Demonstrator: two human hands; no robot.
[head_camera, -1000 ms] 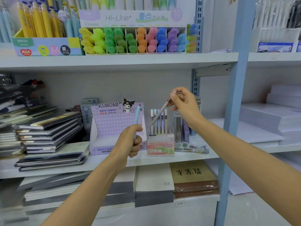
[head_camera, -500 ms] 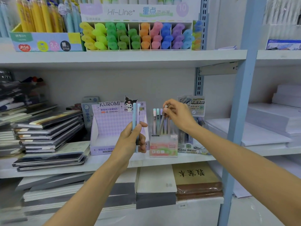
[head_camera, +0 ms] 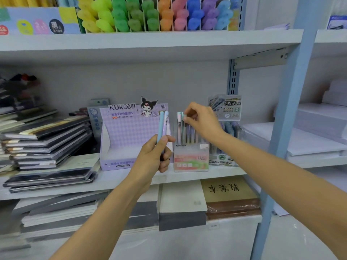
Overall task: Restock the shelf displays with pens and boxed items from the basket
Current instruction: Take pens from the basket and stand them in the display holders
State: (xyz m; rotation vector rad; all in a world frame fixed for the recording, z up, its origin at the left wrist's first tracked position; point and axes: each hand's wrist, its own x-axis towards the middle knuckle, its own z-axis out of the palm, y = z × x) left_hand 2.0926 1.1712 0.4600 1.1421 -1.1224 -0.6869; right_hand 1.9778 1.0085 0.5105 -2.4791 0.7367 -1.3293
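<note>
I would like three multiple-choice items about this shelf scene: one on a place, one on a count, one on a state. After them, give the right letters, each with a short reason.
1. Where does the Fruit Soda holder stand?
A. On the middle shelf, right of the Kuromi box
B. On the floor
C. Inside a basket

2. How many pens does the left hand hold?
A. One
B. Two
C. Four

3. What is the right hand doing?
A. Hanging idle at the person's side
B. Pinching a pen top in the holder
C. Resting flat and open

Answers:
1 A: the holder stands on the shelf beside the Kuromi box, on its right.
2 B: one light blue pen and one lilac pen rise from the fist.
3 B: its fingers curl round a pen top just above the holder.
</note>
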